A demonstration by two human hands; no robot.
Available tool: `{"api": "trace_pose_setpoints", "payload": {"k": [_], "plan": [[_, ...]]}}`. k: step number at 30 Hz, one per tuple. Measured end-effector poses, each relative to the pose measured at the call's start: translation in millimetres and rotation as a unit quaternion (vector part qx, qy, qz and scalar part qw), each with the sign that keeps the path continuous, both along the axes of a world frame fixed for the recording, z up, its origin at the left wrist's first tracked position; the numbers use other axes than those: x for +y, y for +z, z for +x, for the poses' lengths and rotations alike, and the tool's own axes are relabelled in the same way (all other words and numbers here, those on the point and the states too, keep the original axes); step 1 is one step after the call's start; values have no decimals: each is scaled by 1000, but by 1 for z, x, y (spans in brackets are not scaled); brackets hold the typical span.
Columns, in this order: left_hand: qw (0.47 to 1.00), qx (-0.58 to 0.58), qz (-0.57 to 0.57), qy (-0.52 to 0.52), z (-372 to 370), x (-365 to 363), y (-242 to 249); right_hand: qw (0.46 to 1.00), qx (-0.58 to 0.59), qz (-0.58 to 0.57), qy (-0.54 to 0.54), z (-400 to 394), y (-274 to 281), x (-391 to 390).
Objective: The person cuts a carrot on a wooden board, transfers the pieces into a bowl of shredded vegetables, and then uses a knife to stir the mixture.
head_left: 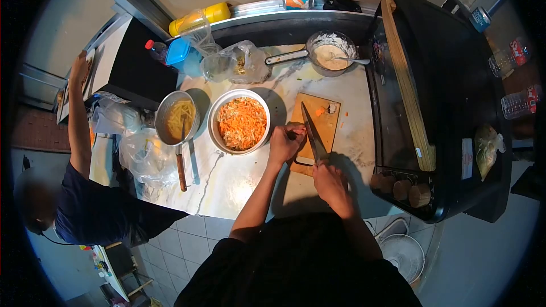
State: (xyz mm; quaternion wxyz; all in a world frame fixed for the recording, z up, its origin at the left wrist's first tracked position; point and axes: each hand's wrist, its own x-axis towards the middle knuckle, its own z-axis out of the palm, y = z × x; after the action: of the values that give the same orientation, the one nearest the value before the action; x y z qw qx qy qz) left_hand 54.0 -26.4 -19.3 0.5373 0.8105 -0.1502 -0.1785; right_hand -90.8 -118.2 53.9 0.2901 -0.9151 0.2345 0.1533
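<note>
Right hand [331, 185] is closed around the handle of a knife [311, 128]; blade points away from us, lying over the cutting board [329, 131]. Left hand [285, 145] has its fingers bunched on a small orange piece [303, 130] at the board's left side, just beside the blade. We see both hands close but apart from each other. Blade contact with the piece: we can't tell.

On the board's far end we have a pale brownish lump [333, 108] and some orange bits [319, 112].

Left of the board: white bowl [211, 125] filled with orange and whitish shreds [243, 120]. Further left, a metal pan [161, 111] with yellowish strips [177, 112]; a wooden handle [181, 171] extends from it toward us. Plastic bags [145, 156] beside that.

Beyond the board, a second pan [350, 45] holds pale batter-like stuff plus a spoon [354, 60]. Clear bag [250, 62] and blue-lidded tub [179, 51] sit left of it.

Right: black oven [455, 96]. Far left: another person [102, 204], arm stretched forward.
</note>
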Motion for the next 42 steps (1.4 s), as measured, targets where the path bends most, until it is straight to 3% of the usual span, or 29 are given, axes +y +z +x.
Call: {"api": "trace_pose_setpoints", "payload": {"k": [9,11,21,26,30,33,35,39,42], "plan": [[998,61,-24,26,-3,-2,-3,998,-40,-55,4,-6,-16,11],[990,117,-61,41,-5,-3,-6,995,-36,-86,20,-8,-27,14],[995,85,-40,18,-1,-1,-5,991,-42,-126,28,-15,-59,26],[999,51,3,15,-2,-2,1,996,12,-85,37,-14,-58,10],[998,59,-22,19,-4,0,7,997,11,-72,21,-15,-36,-2],[1000,0,5,21,-6,1,10,995,-28,-84,54,-20,-26,-8],[1000,-6,7,27,-7,-1,17,999,35,-22,25,-16,-19,-10],[996,72,-37,38,-6,-1,3,999,22,-29,14,-15,-10,-9],[1000,7,-10,18,-3,1,4,1000,23,20,-6,-10,-4,-11]]}}
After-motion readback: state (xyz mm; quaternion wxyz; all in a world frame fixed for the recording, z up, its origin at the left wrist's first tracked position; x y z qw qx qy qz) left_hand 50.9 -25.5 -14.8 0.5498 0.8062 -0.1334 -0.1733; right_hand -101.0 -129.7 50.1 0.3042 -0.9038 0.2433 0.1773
